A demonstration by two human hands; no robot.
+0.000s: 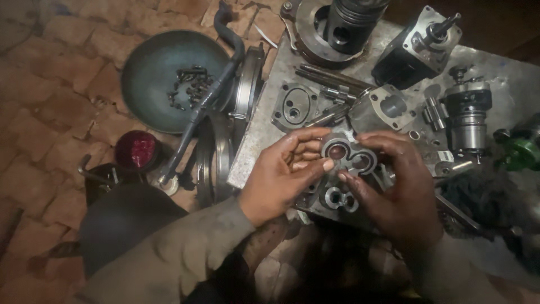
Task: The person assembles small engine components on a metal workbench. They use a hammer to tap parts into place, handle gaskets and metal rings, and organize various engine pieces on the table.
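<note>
We've got both hands pinched on the figure-eight bearing block (349, 156): left hand (281, 174) w/ fingertips clamped on its left lobe and thumb at the lower edge, right hand (402, 188) closed round the right lobe from above and behind. The block is held up off the table, just over the near edge, above another twin-bore piece (336, 198) lying below.

To do this well, we'd say keep the block level, both bores facing us, pressure even on both lobes so it doesn't cock; grip is on the rim only, keep fingers out of the bores.

Past the hands, mid-table: a flat cover plate (295, 106) w/ oval recess, steel shafts (329, 79), and a gear housing (388, 107). Toward the right edge, a cylindrical valve unit (467, 115). Far edge: a black pump body (413, 48) and a ringed piston part (349, 25).

Off the table's left edge, on the brick floor (50, 84): a round pan (152, 73) w/ loose bolts (188, 84), a red-topped jar (136, 151).
</note>
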